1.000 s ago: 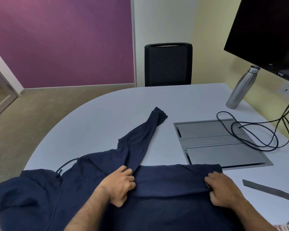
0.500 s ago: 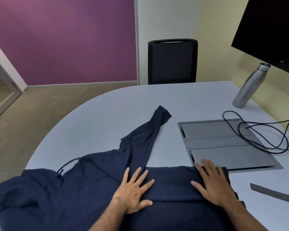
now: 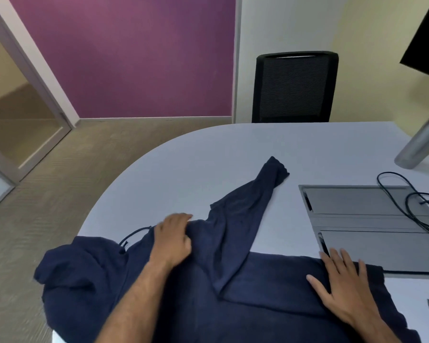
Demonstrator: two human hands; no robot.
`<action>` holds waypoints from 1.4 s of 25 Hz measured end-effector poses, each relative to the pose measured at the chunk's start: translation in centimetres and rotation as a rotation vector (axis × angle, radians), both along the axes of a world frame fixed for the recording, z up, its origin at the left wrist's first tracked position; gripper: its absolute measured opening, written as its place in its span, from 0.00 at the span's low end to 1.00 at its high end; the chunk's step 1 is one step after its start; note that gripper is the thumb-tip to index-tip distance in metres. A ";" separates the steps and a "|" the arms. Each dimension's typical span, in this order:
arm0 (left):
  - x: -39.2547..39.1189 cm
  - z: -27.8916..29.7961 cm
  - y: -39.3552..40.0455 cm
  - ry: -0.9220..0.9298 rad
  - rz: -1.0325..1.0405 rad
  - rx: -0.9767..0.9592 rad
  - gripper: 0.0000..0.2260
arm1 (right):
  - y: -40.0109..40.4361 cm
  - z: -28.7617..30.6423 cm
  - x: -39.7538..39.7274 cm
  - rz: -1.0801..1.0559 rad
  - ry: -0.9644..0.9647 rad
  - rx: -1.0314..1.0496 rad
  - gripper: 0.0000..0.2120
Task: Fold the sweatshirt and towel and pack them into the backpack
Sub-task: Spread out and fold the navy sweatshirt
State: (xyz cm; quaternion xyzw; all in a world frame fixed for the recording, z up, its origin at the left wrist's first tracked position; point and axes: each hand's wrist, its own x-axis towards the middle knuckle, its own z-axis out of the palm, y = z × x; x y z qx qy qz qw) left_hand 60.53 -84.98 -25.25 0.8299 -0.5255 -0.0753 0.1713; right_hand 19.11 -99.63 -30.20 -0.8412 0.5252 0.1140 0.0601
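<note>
A navy hooded sweatshirt lies spread on the pale table in front of me. Its hood hangs over the left edge. One sleeve stretches diagonally away toward the table's middle. The lower part is folded over, with a straight edge at the right. My left hand rests at the shoulder by the base of that sleeve, fingers curled into the cloth. My right hand lies flat, fingers spread, on the folded right end. No towel or backpack is in view.
A grey flip-lid cable panel is set into the table just beyond my right hand, with black cables looped on it. A steel bottle stands at the far right, under a dark monitor. A black chair is at the far side.
My left hand has moved left from the middle of the sweatshirt to the shoulder and curled its fingers. My right hand went from gripping the fold to lying flat. The view has swung left.
</note>
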 end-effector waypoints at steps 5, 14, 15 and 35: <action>6.7 -0.1 0.6 0.028 0.119 0.463 0.41 | 0.8 -1.6 0.9 -0.041 0.000 -0.050 0.50; 9.3 -0.7 5.1 -0.139 -0.167 0.095 0.16 | 0.6 -1.6 1.0 -0.053 0.007 -0.037 0.49; 9.4 -0.9 5.9 -0.189 -0.212 0.073 0.15 | 0.6 -1.4 1.0 -0.054 0.009 -0.036 0.49; 10.2 -0.7 8.7 0.054 0.187 0.475 0.04 | 0.7 -1.0 1.2 -0.065 0.036 -0.046 0.50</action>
